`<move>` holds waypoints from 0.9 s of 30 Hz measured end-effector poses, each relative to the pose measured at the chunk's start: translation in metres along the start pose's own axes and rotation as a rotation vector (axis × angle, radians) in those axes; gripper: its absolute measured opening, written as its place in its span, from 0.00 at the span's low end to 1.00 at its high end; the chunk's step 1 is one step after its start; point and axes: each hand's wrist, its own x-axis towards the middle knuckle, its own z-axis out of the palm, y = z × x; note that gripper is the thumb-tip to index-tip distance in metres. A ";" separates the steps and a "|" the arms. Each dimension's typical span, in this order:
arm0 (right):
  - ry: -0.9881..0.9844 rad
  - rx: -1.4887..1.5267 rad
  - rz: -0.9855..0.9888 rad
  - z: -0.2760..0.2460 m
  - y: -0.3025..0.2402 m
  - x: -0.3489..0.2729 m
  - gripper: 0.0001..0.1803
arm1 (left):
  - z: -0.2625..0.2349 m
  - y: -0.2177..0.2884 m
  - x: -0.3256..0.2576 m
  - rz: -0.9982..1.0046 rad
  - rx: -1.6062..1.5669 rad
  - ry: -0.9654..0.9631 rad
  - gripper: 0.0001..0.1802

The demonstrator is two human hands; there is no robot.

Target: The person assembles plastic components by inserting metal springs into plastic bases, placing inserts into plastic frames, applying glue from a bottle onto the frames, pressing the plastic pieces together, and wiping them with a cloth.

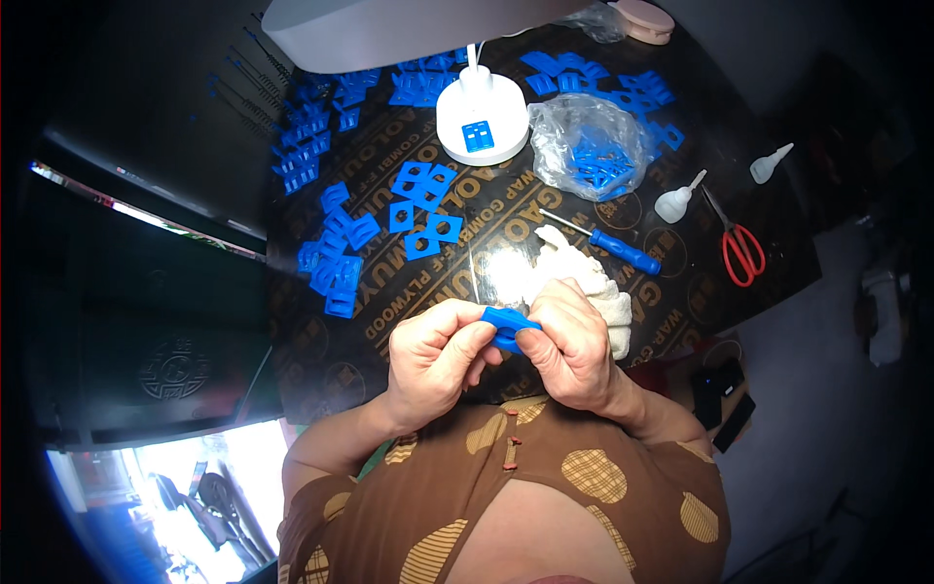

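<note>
Just past my chest, both hands meet on one small blue plastic part (502, 317) with a rounded opening in its middle. My left hand (433, 355) pinches its left end between thumb and fingers. The right end is gripped by my right hand (576, 341), its thumb pressed on the near edge. My fingers cover much of the part. Beyond my right hand, and partly behind it, lies a crumpled off-white cloth (611, 297). A screwdriver (623, 251) with a blue handle rests just past the cloth.
Flat blue square pieces with holes (423, 243) and stacked blue parts (336, 238) lie left on the dark printed board (321, 375). A white lamp base (457, 127) stands behind. Rightward are a clear bag (550, 146) of blue pieces, a white squeeze bottle (671, 204) and red-handled scissors (744, 258).
</note>
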 end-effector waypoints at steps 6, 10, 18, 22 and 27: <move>0.019 0.079 0.027 0.009 0.005 -0.006 0.14 | -0.001 -0.005 0.002 -0.028 -0.039 0.032 0.08; 0.058 0.079 0.055 0.011 0.005 -0.007 0.12 | -0.001 -0.012 0.004 -0.055 -0.094 0.056 0.08; 0.079 0.102 0.009 0.013 0.007 -0.006 0.16 | 0.008 -0.019 0.007 0.049 -0.352 0.009 0.16; -0.087 -0.361 0.029 -0.022 -0.008 0.001 0.19 | -0.003 -0.012 0.007 0.024 -0.344 -0.022 0.20; -0.181 -0.684 0.189 -0.022 0.004 -0.009 0.26 | -0.006 -0.018 0.009 0.017 -0.489 -0.112 0.22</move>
